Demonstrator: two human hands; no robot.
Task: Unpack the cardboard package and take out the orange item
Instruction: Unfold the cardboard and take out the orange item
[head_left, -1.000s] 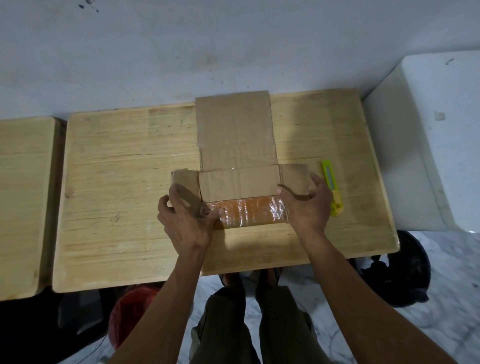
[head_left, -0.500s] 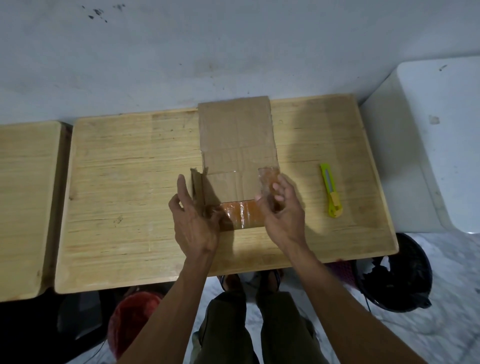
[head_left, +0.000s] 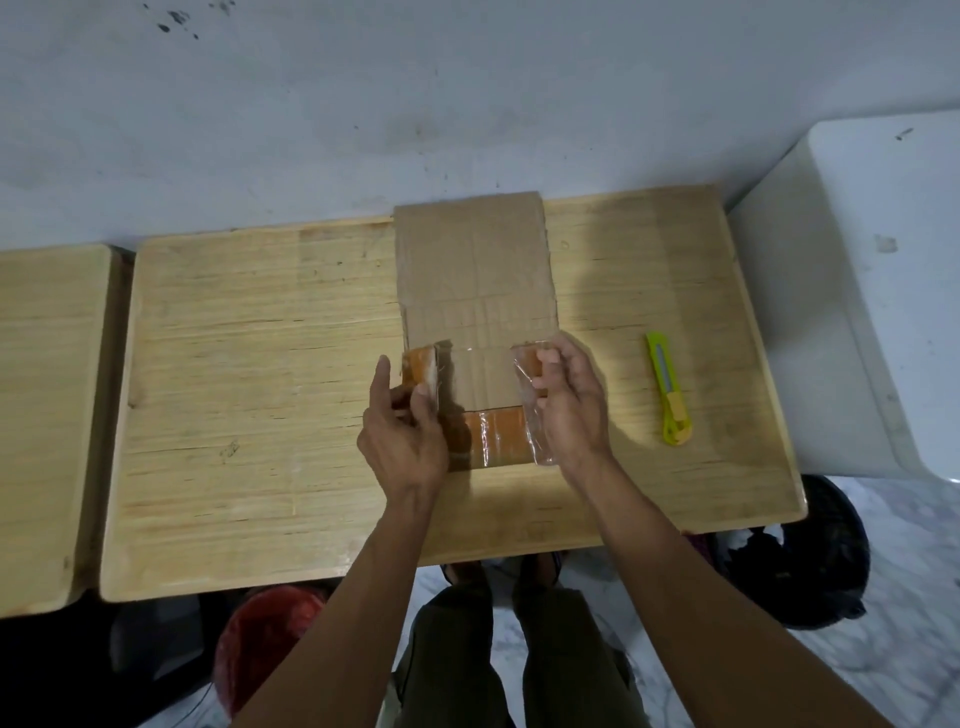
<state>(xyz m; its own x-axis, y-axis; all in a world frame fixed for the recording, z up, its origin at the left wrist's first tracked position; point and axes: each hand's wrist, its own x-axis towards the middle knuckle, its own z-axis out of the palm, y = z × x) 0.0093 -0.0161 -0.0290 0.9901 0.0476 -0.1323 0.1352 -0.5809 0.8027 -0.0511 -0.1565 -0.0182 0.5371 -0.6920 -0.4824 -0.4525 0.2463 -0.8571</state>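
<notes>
An unfolded cardboard package (head_left: 475, 270) lies flat in the middle of the wooden table (head_left: 260, 364). At its near end, an orange item (head_left: 496, 436) wrapped in shiny clear film shows below a cardboard panel. My left hand (head_left: 402, 436) pinches the left side flap, which stands up and shows orange (head_left: 418, 366) on its inner face. My right hand (head_left: 569, 405) grips the right side flap, covered in clear tape (head_left: 530, 395) and also raised. Both flaps are folded inward over the package.
A yellow-green utility knife (head_left: 669, 395) lies on the table to the right of my right hand. A second wooden table (head_left: 47, 415) stands on the left, a white unit (head_left: 857, 291) on the right. Below are a red bucket (head_left: 265, 639) and a black bin (head_left: 810, 561).
Both side flaps lay flat on the table a second ago. My hands have lifted them and folded them inward, the right one first, then the left.
</notes>
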